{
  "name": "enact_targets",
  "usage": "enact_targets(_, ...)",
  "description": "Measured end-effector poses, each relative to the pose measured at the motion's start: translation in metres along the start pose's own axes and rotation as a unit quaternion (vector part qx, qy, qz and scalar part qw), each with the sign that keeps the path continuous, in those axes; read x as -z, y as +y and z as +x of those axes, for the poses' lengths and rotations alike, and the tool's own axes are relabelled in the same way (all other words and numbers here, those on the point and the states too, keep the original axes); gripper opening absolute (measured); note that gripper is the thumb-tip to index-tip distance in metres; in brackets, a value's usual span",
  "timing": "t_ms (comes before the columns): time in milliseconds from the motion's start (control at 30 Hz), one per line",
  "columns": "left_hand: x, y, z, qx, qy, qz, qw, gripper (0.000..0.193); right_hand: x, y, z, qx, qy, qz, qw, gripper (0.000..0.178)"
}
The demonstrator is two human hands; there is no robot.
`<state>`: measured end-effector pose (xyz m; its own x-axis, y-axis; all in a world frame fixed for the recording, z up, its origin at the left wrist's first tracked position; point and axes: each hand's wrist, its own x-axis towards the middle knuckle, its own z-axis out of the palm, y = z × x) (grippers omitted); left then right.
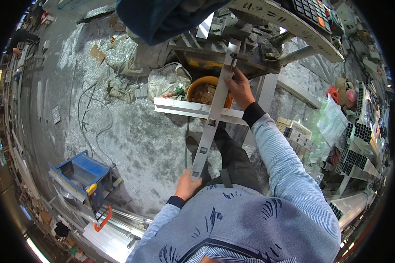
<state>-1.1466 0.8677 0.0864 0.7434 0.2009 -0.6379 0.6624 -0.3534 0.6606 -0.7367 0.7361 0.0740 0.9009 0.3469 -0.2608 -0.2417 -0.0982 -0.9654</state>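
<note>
A long silver metal profile point(215, 105) with several rectangular cutouts slants in front of me, from near my waist up toward the workbench. My left hand point(188, 185) is closed round its near end. Farther up, my right hand point(240, 89) grips the same profile along its right side. Beneath it, a second, pale metal profile point(175, 105) lies crosswise. Under both sits an orange-rimmed bucket point(191, 93) with brownish scraps inside, partly hidden by the profiles. A small dark piece point(234, 56) shows at the profile's far end; I cannot make out what it is.
The metal workbench point(267, 13) stands ahead, with a calculator point(311, 14) on it. A blue machine point(85, 171) with an orange handle point(103, 220) is at the left. A cable point(84, 107) lies on the floor. Plastic baskets point(294, 129) and stacked profiles point(360, 131) are at the right.
</note>
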Motion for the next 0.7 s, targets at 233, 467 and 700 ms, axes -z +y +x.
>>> enact_targets(233,-0.011,0.017,-0.008,-0.013,0.003,-0.010,1.000,0.047,0.008,-0.004,0.001,0.000,-0.008,-0.002,1.000,0.045)
enact_targets(467,-0.006,0.026,-0.015,0.002,-0.001,-0.021,1.000,0.046,0.005,-0.005,0.003,-0.014,-0.021,-0.007,1.000,0.047)
enact_targets(700,0.008,0.037,-0.020,0.018,-0.022,-0.002,1.000,0.047,-0.001,-0.007,0.000,0.010,0.003,0.021,1.000,0.042)
